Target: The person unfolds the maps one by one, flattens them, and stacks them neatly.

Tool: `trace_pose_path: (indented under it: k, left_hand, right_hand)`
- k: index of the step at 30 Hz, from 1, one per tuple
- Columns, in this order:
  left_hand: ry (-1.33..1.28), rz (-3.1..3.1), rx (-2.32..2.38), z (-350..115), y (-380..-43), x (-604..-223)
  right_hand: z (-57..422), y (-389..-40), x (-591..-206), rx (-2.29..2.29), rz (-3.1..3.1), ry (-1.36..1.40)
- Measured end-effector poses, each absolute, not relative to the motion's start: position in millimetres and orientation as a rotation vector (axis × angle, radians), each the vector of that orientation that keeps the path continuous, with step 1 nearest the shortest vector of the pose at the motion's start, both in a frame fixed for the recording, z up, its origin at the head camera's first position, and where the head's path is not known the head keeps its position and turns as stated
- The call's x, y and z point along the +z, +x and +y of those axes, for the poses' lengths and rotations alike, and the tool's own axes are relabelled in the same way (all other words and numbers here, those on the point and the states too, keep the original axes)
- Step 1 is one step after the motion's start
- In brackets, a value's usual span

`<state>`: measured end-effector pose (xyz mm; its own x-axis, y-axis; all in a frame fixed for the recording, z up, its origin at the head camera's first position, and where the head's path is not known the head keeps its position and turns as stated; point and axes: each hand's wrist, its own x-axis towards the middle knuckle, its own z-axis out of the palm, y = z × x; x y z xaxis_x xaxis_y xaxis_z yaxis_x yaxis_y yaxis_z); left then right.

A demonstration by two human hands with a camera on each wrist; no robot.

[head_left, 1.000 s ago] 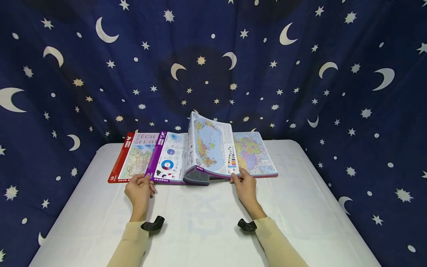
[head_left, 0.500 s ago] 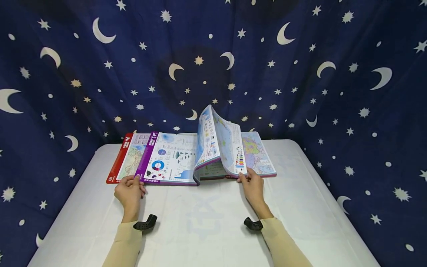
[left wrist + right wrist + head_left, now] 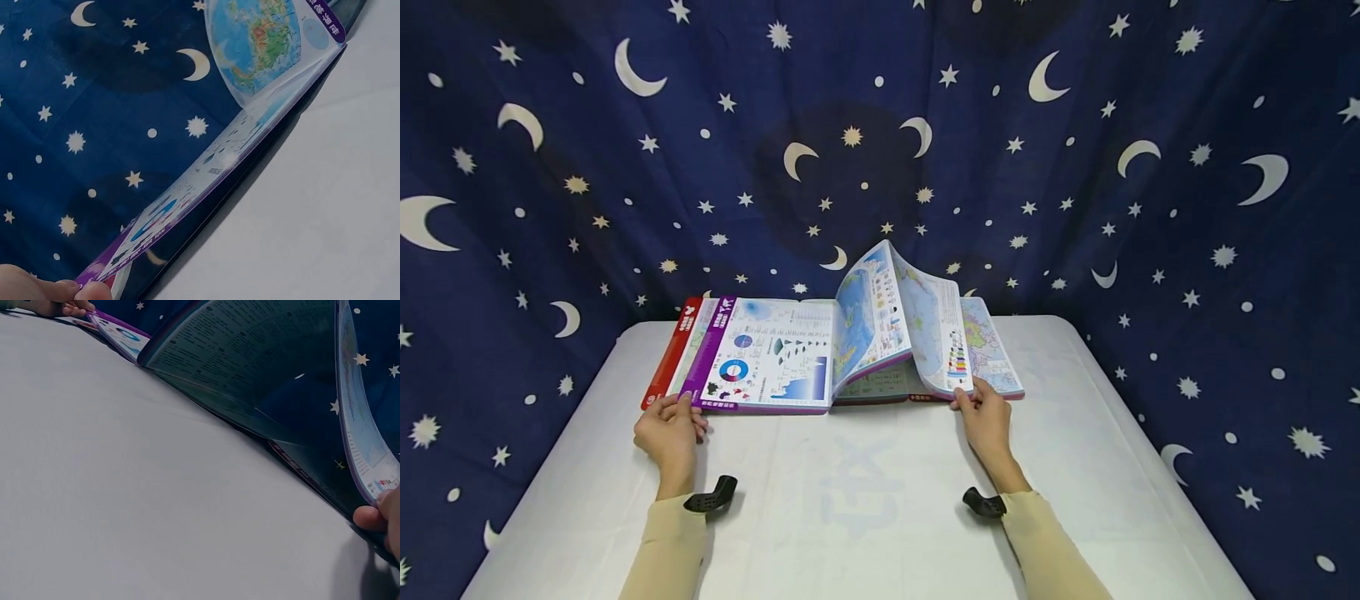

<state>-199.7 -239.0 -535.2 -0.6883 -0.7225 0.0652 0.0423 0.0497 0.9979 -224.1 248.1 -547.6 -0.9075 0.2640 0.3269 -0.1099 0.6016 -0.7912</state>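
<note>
A purple-bordered folding map (image 3: 775,354) is partly spread, its left panel lying low and its middle rising in a peaked fold. My left hand (image 3: 672,432) pinches the lower left corner between thumb and fingers; the left wrist view shows that thumb and fingertip (image 3: 62,289) on the purple border. At the lower right corner, my right hand (image 3: 987,423) pinches the map's edge, which curves upward in the right wrist view beside the fingers (image 3: 370,519). Beneath it lies a red-bordered map (image 3: 668,358), opened out and mostly covered, showing at the left and right ends.
Both maps are at the back of a white-covered table (image 3: 865,533). A dark blue curtain (image 3: 865,212) with moons and stars hangs right behind the table and along both sides. Black curved devices (image 3: 713,495) sit at the cuffs of the beige sleeves (image 3: 666,546).
Both hands have moved apart, left hand leftward and right hand rightward. The purple-bordered map has stretched wider between them, its raised fold shifting right and covering more of the red-bordered map.
</note>
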Motion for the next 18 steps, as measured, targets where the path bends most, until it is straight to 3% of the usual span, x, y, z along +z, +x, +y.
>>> trace_pose_path:
  k: [18]
  left_hand:
    - [0.853, -1.677, -1.701, -265, -203, -537]
  right_hand:
    - [280, -228, -549, 1.141, -2.382, -0.224]
